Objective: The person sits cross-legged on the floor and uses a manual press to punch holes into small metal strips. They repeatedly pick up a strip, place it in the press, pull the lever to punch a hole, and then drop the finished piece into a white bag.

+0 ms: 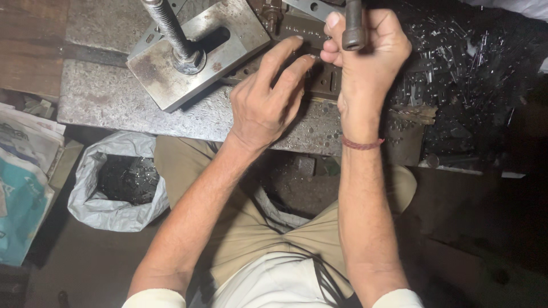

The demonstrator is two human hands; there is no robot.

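The grey steel machine bed (114, 97) serves as the landmark here: a pitted, speckled slab, worn and dotted with small marks, with a person seated at its near edge, khaki trousers and a white shirt showing below it. On the bed's far-left part lies a thick rectangular clamp plate (228, 43) with a dark slot, and a threaded rod (168, 25) rises through a nut on it. Toward the bed's far middle sits a dark metal die block (311, 54) with small openings in its face. The left hand (265, 102) rests over the bed's near middle, its fingers apart and stretched forward, the index and middle fingertips touching the die block; whether a small piece lies under them cannot be made out. The right hand (365, 57) hovers just right of the left hand, above the die block, its fist clamped round a dark cylindrical handle (354, 25) that stands upright, thumb raised beside it; a reddish thread band circles the wrist. Right of the bed a dark heap of small shiny metal offcuts (462, 63) spreads widely. Below the bed's left corner, on the dim floor, stands a grey plastic sack (91, 199) with its mouth open, filled with dark glinting scrap. Left of the sack lie stacked printed bags (23, 182), and beyond the bed's left edge is a brown wooden surface (31, 40).
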